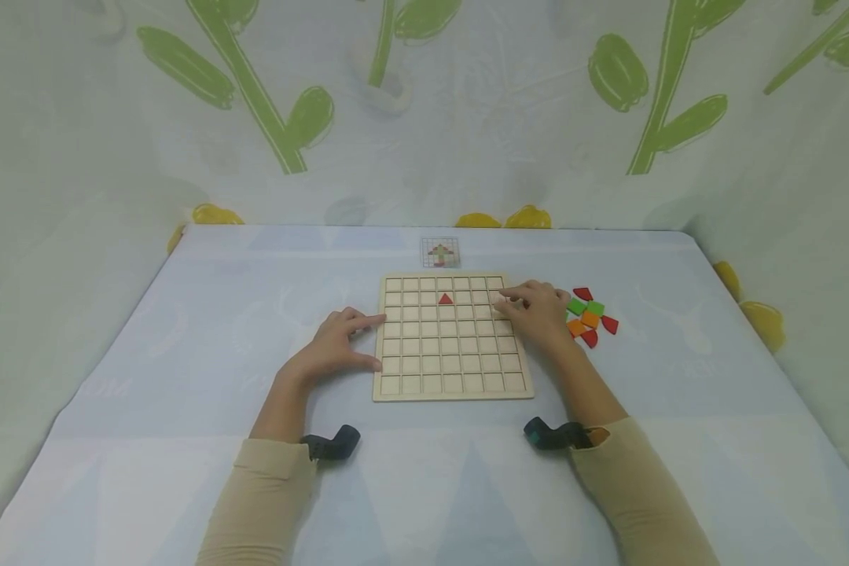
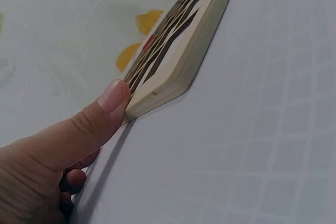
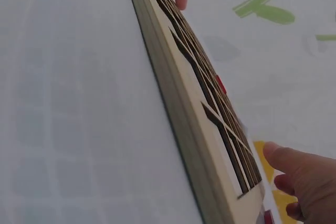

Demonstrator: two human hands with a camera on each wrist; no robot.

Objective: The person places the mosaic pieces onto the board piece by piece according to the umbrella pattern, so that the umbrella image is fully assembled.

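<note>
A pale wooden grid board point(image 1: 420, 346) lies flat on the table, with one red triangle point(image 1: 445, 299) in an upper cell. My left hand point(image 1: 336, 343) is at the board's left edge, thumb and index finger spread apart, their tips right against the side. In the left wrist view its thumb point(image 2: 100, 111) meets the board's near corner. Over the board's upper right edge, my right hand point(image 1: 538, 310) has thumb and index finger apart, and no piece shows between them. The right wrist view shows its thumb point(image 3: 294, 163) extended beside the board, other fingers partly hidden.
To the right of my right hand lie several loose pieces: red shapes point(image 1: 610, 324), green squares point(image 1: 596, 308) and orange squares point(image 1: 590, 319). A small card with a gridded coloured figure point(image 1: 440, 252) lies behind the board. A patterned cloth wall point(image 1: 424, 157) rises past the table's far edge.
</note>
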